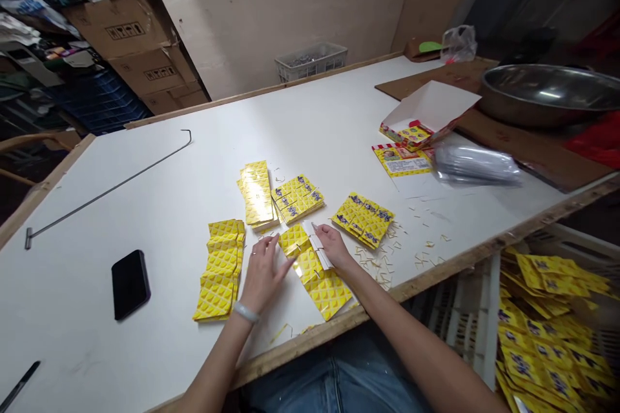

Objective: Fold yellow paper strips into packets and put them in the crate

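In front of me a long yellow printed card sheet (327, 295) lies on the table with its near end by the front edge. My right hand (334, 246) pinches a folded-over part with a white back (317, 245) on that sheet. My left hand (264, 271), fingers apart, rests at the sheet's left edge with its thumb touching or just over it. Left of that hand lies a stack of yellow strips (220, 268). Beyond my hands are another stack of yellow strips (258, 193) and a pile of cut yellow cards (298, 197). A second card pile (364, 218) lies to the right.
Thin paper scraps (382, 258) litter the right front. A black phone (130, 284) and a long metal rod (116, 187) lie left. Further right are an open carton (431, 113), clear plastic sleeves (475, 164) and a metal basin (547, 93). A crate (477, 310) with yellow packets stands below the table's edge.
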A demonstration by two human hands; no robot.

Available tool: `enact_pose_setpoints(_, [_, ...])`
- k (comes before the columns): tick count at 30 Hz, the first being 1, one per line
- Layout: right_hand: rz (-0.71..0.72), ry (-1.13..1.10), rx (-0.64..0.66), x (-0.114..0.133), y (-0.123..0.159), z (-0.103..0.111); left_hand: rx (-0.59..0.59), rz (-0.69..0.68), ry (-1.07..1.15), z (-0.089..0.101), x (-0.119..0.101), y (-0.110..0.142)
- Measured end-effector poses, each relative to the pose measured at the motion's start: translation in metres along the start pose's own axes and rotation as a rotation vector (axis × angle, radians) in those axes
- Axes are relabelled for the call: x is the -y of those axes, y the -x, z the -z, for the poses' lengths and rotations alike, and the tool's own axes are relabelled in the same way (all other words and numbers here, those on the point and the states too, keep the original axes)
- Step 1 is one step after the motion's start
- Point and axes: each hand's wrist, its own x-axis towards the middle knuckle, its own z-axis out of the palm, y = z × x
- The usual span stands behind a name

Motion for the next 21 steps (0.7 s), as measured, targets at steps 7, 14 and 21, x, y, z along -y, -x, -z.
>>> enact_pose_setpoints(7, [0.164, 0.351, -0.007, 0.019, 0.009, 0.012, 0.075, -0.099, 0.213, -0.048, -0.007, -0.032])
enact_pose_setpoints(14, [0.328, 1.355, 0.152, 0.042, 0.002, -0.001, 0.02, -0.052, 0.295, -0.056, -0.011, -0.032])
enact_pose_setpoints(21, [0.265, 1.693, 0.164, 0.039, 0.004, -0.013, 0.032, -0.018, 0.305, -0.058, -0.008, -0.032])
